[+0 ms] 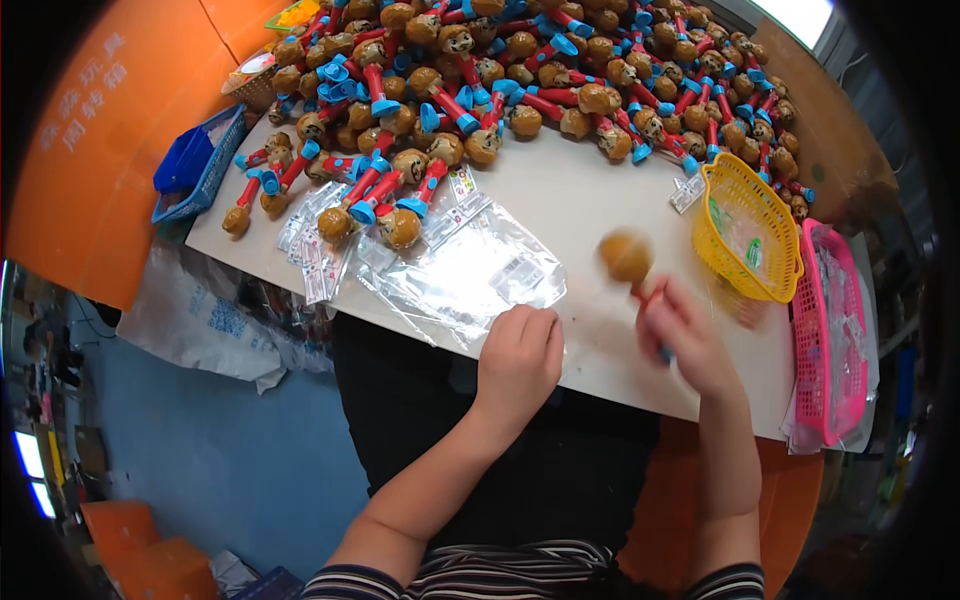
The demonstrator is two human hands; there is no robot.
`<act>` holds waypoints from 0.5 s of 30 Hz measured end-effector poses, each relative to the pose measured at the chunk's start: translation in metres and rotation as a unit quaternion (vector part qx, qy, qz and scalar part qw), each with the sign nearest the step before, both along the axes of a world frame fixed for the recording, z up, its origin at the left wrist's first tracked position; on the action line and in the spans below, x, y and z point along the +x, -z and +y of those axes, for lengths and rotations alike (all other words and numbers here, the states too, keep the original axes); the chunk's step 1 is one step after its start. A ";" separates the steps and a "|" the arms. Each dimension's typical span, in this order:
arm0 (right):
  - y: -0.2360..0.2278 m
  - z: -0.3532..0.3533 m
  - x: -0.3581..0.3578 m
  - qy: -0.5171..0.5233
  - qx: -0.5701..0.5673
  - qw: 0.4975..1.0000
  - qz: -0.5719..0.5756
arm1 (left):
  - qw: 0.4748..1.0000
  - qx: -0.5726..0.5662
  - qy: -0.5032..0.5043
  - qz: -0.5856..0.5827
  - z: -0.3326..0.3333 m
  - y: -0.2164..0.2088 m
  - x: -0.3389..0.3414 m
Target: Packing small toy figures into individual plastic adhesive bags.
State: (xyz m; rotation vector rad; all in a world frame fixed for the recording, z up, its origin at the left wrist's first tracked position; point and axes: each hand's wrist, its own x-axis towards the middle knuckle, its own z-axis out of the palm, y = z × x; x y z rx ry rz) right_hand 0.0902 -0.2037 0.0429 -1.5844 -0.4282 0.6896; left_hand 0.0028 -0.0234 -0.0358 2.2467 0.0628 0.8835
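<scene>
My right hand (690, 335) grips a toy figure (626, 257) with a round brown head, red body and blue base. Motion blurs the toy, which is held head up over the table's right half. At the front edge, my left hand (520, 360) is closed with its fingers curled and pressed together. It sits beside the corner of clear plastic bags (480, 270) lying flat on the table; what its fingers hold, if anything, is hidden. Several more toy figures (400, 225) lie on small printed packets (320, 262) left of the bags.
A big heap of the same toys (525, 120) covers the far side of the white table (610, 180). At right stand a yellow basket (712, 235) and a pink basket (812, 345). A blue basket (215, 165) is at left, by an orange box (120, 150).
</scene>
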 end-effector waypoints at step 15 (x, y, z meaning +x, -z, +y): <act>0.044 -0.008 -0.042 0.124 -0.111 0.843 -0.512 | 0.997 -0.031 0.067 -0.019 -0.014 -0.020 0.006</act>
